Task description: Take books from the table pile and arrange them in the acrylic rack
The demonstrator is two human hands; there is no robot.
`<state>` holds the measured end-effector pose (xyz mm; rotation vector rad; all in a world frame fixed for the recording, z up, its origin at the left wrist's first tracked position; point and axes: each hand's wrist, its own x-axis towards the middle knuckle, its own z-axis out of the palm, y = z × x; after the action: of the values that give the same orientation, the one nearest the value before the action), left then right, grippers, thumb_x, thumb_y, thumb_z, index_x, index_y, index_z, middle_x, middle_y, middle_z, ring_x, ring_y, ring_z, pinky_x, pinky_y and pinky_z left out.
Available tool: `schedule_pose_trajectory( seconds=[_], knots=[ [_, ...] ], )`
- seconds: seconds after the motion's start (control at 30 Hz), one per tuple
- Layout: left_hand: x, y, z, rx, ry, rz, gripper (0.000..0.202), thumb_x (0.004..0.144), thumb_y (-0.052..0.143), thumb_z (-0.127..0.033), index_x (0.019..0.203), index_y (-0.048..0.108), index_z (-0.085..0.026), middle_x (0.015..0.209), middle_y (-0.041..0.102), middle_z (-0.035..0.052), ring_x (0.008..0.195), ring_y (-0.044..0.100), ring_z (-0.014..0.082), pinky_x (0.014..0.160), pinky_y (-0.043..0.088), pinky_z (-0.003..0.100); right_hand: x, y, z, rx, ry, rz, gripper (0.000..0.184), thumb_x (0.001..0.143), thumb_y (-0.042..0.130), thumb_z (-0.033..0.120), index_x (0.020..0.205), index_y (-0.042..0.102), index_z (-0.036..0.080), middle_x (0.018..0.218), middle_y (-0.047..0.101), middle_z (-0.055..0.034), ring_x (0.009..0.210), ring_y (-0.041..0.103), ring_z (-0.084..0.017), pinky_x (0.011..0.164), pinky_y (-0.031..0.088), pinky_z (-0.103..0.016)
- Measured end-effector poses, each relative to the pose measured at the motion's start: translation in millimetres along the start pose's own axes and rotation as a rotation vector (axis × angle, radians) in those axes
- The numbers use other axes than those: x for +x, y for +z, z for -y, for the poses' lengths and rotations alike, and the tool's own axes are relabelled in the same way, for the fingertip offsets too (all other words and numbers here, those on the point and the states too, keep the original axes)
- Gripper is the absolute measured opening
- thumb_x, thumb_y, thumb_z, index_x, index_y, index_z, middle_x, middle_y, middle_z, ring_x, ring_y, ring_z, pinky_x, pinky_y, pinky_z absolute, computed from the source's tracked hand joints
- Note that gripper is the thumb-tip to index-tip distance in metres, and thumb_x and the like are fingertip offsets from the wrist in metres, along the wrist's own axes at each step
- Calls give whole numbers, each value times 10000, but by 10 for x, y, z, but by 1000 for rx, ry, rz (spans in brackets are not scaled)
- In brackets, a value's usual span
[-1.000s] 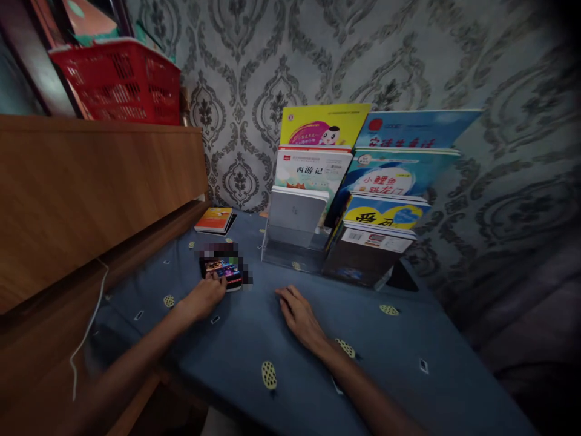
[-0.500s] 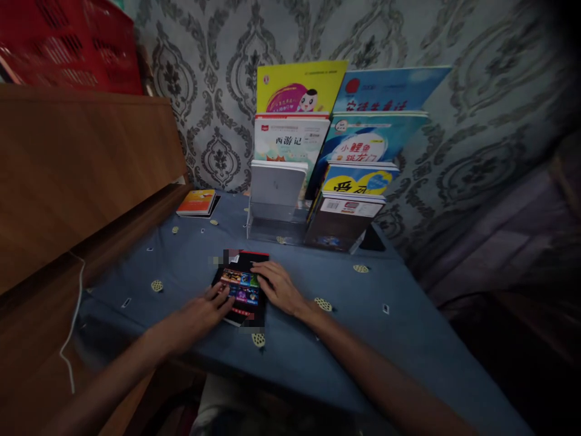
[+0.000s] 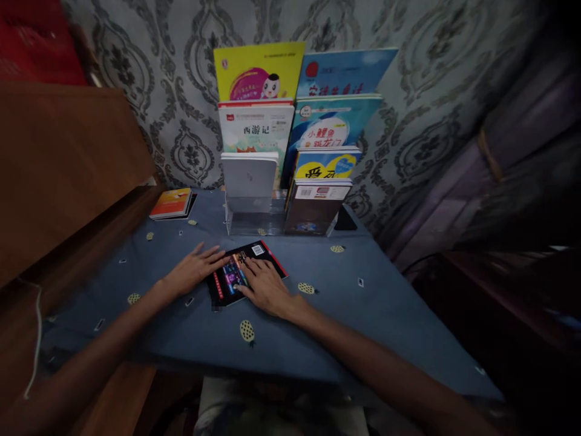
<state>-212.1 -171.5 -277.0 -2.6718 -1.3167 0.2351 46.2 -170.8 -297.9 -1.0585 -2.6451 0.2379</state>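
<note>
A dark book with a colourful cover and red edge (image 3: 227,283) lies flat on the blue patterned tablecloth (image 3: 345,303). My left hand (image 3: 195,269) rests at its left edge with fingers stretched out flat, fingertips touching the book. My right hand (image 3: 263,284) lies flat on top of the cover, fingers spread, hiding its right half.
A clear tiered stand (image 3: 254,218) at the back holds several children's books (image 3: 290,139) against the wallpaper. A small orange book (image 3: 171,203) lies at the back left. A wooden cabinet (image 3: 59,163) borders the left side. Dark curtains hang to the right.
The book has slid right and turned on the cloth. My right hand moved onto its cover; my left hand shifted to its left edge. The view swung right.
</note>
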Motion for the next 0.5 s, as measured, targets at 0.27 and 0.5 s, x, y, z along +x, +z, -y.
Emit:
schedule_pose_trajectory(
  seconds=[0.27, 0.5],
  knots=[
    [278, -9, 73, 112, -151, -51, 603, 945, 417, -68, 1482, 452, -342, 1506, 505, 109, 1452, 388, 299, 1148, 323, 516, 192, -74, -199, 39, -85, -22, 348, 958, 577, 295, 1260, 655, 142, 1230, 678, -141, 1155, 566, -285, 1031, 451, -448],
    [343, -44, -35, 57, -212, -24, 557, 961, 390, -90, 1476, 471, -288, 1423, 576, 132, 1398, 451, 304, 1107, 372, 484, 284, -56, -611, 107, -47, 1, 537, 960, 577, 442, 1404, 556, 140, 1497, 511, -169, 1388, 449, -303, 1176, 268, -536]
  ],
)
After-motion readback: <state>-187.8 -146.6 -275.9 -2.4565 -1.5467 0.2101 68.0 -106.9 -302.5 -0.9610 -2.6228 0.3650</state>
